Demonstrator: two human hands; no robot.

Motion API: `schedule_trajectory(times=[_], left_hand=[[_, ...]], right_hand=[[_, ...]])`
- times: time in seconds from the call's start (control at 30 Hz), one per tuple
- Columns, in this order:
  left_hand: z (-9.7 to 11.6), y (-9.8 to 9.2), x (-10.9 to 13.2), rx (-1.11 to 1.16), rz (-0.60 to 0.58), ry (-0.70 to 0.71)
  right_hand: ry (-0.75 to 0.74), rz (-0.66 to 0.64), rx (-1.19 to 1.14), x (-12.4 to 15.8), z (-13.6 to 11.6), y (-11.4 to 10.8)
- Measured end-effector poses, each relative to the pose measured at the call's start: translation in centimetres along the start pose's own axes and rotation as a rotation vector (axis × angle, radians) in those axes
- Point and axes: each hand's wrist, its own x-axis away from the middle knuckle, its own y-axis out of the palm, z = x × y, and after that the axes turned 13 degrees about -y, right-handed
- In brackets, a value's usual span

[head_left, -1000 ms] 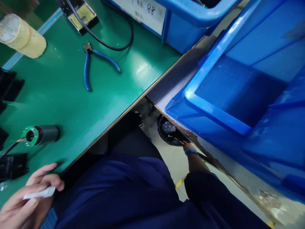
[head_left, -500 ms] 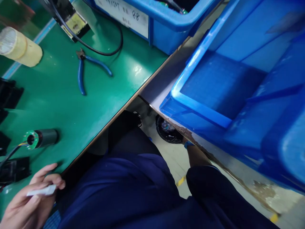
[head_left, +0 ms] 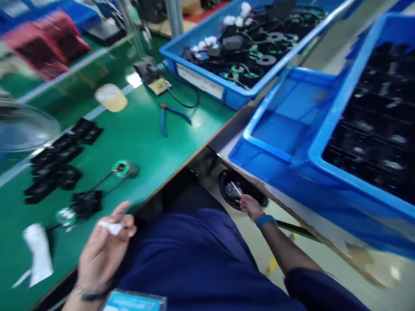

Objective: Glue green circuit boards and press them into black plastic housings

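My left hand [head_left: 105, 248] is at the front edge of the green table, its thumb and fingers closed on a small white piece [head_left: 112, 227], perhaps paper or tape; other fingers are stretched out. Down on the right, my right hand [head_left: 252, 207] pinches a thin white strip [head_left: 236, 188] over a round black bin [head_left: 223, 194] below the tables. A cylinder with a green circuit ring [head_left: 122, 169] lies beyond my left hand, wired to a black block [head_left: 87, 204]. Flat on the table is a larger white strip [head_left: 39, 255], left of my left hand.
Blue-handled cutting pliers [head_left: 164, 121] lie open on the table near a beige cup [head_left: 112, 98]. Several black parts [head_left: 61, 149] sit at left. A blue crate [head_left: 233, 95] holds wired boards; another blue crate [head_left: 316, 149] at right holds black parts. The table edge runs diagonally.
My right hand has come up into sight from the bin, with the thin white strip in it. The view has shifted back and left, showing more table. My left hand keeps its white piece.
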Motion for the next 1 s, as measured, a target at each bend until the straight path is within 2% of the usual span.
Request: schedule_trajectory(times=[0.1,0.17,0.27,0.43,0.53,0.63,0.73,0.8,0.9,1.0], left_hand=[[-0.1,0.0,0.7,0.238,-0.127,-0.104],[0.1,-0.3,1.0,0.333,-0.218,-0.099],[0.3,-0.9,1.8,0.422,-0.299,-0.044],[0.3,-2.2,2.9,0.524,-0.349,0.009],[0.3,-3.1,3.1,0.548,-0.341,0.05],[0.5,-4.4,3.1,0.57,-0.303,0.105],[0.8,-6.1,3.1,0.592,-0.24,0.155],[1.0,-7.2,2.9,0.603,-0.176,0.164],[1.5,-8.5,2.6,0.625,-0.089,0.165],[2.1,-9.6,2.2,0.654,-0.066,0.176]], right_hand=[[-0.103,-0.141,-0.317,2.2,-4.9,2.5],[-0.174,-0.244,-0.535,3.8,-8.7,3.2],[-0.188,-0.449,-0.849,6.1,-14.5,3.2],[-0.245,-0.652,-0.852,8.4,-22.1,4.3],[-0.293,-0.742,-0.842,8.7,-24.5,5.4],[-0.348,-0.804,-0.832,8.6,-25.9,6.1],[-0.44,-0.798,-0.743,7.3,-27.5,6.9],[-0.553,-0.728,-0.582,5.0,-29.3,7.8],[-0.695,-0.534,-0.328,-0.5,-33.5,10.5],[-0.716,-0.395,-0.223,-6.8,-38.4,14.6]])
